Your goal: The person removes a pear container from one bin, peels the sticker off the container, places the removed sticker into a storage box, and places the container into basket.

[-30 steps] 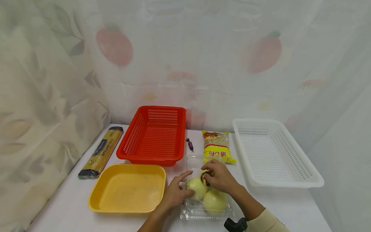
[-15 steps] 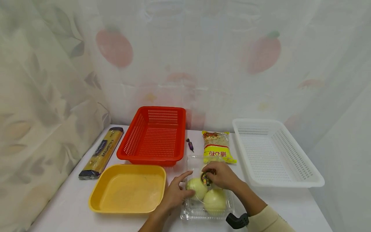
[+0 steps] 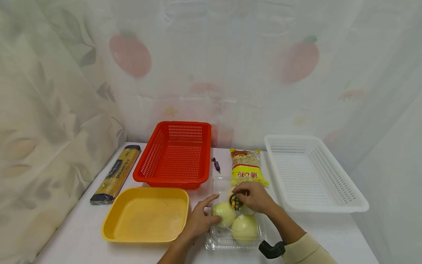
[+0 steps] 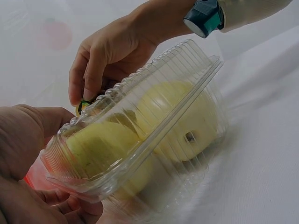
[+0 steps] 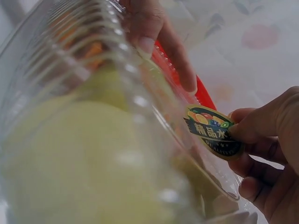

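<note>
A clear plastic clamshell box (image 3: 218, 242) lies at the table's near edge with two pale yellow round fruits (image 3: 244, 228) inside. My left hand (image 3: 200, 219) grips its left side, thumb on the lid and fingers under the rim; the left wrist view shows the left hand (image 4: 23, 140) against the ribbed box (image 4: 187, 65). My right hand (image 3: 252, 198) pinches a round printed sticker (image 3: 234, 202) at the lid's far edge. In the right wrist view the sticker (image 5: 212, 133) sits between the thumb and fingers of the right hand (image 5: 266, 149), partly lifted off the box (image 5: 93, 56).
A yellow tray (image 3: 145, 214) lies left of the box, with a red basket (image 3: 174, 154) behind it. A white basket (image 3: 313, 176) stands at the right. A spaghetti packet (image 3: 115, 173), a purple sweet (image 3: 216, 164) and a yellow noodle bag (image 3: 246, 167) lie on the table.
My right hand has shifted slightly right and away, and more of the sticker shows between its fingers. The left hand and the box have stayed put.
</note>
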Available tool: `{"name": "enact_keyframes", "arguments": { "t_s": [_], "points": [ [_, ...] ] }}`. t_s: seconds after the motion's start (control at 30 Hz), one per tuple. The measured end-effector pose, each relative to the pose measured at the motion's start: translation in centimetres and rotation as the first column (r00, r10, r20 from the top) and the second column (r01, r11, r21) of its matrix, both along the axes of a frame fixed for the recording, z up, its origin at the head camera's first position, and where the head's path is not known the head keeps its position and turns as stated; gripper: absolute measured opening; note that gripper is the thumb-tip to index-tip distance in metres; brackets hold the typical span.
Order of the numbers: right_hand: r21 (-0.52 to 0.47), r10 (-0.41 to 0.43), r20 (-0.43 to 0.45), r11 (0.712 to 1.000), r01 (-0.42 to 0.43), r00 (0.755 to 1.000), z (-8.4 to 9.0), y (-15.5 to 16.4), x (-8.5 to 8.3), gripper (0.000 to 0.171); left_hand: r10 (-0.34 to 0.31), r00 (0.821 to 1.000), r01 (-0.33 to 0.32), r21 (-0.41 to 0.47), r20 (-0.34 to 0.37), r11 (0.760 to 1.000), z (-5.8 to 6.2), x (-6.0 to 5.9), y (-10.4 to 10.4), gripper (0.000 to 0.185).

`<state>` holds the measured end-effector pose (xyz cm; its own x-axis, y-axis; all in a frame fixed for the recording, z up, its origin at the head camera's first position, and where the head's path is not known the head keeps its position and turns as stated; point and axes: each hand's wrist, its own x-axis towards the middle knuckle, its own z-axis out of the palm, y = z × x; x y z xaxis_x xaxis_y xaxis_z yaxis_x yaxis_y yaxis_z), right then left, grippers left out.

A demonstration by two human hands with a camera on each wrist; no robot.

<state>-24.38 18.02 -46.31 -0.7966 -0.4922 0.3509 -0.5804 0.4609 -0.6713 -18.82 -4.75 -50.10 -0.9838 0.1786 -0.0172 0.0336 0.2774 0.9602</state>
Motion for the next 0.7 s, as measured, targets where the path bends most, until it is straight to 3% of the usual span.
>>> {"name": "enact_keyframes", "arguments": {
  "t_s": [0.3, 0.4, 0.6, 0.7],
  "points": [
    [-0.107, -0.107, 0.166, 0.986, 0.126, 0.980, -0.4, 0.5, 0.6, 0.013, -0.002, 1.000, 0.002, 0.007, -0.003, 1.000, 0.0, 0.0, -0.1, 0.068],
    [-0.153, -0.142, 0.242, 0.971, 0.182, 0.960, -0.4, 0.5, 0.9, 0.014, -0.002, 1.000, 0.002, 0.012, -0.002, 1.000, 0.0, 0.1, -0.1, 0.067],
    [-0.258, -0.132, 0.352, 0.938, 0.232, 0.927, 1.7, -0.1, 2.7, 0.015, -0.003, 1.000, 0.002, 0.014, 0.019, 1.000, 0.3, 0.1, -0.1, 0.067],
    [-0.308, -0.134, 0.376, 0.915, 0.260, 0.917, 0.7, 0.0, 2.7, 0.016, -0.004, 0.999, 0.003, 0.026, 0.036, 1.000, 0.5, 0.1, 0.0, 0.067]
  ]
}}
